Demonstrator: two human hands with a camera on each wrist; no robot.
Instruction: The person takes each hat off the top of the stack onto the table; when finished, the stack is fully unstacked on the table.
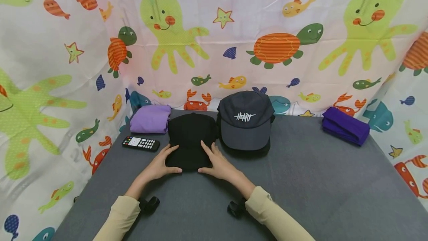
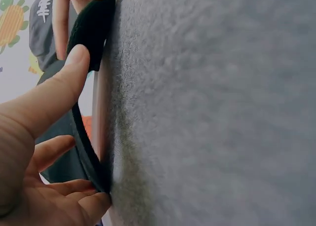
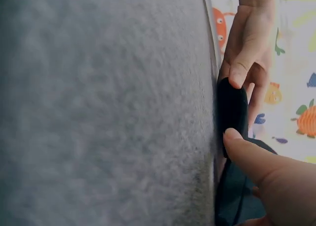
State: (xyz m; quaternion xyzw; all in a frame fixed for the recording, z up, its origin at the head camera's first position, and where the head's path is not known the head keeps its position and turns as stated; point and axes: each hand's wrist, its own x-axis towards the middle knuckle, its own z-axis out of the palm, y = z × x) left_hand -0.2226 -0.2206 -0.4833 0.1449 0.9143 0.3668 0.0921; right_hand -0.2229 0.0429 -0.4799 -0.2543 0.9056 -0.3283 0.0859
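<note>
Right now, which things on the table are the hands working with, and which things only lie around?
In hand:
- black cap, its brim edge touched by the left hand and the right hand

Lying about:
- grey cap with white lettering, beside the black one
- remote control
- lilac folded cloth
- purple folded cloth, far right

Black cap [image 1: 191, 137]: plain, no visible logo, matte fabric. Lies flat on the grey mat, brim toward the person, crown toward the back. Brim edge slightly raised off the mat in the wrist views [image 2: 91, 31] [image 3: 231, 110], curved, thick, dark. Sits between a remote and a grey cap, its crown just beside a folded purple cloth. Both hands touch the brim's near corners, thumbs on its front edge.
</note>
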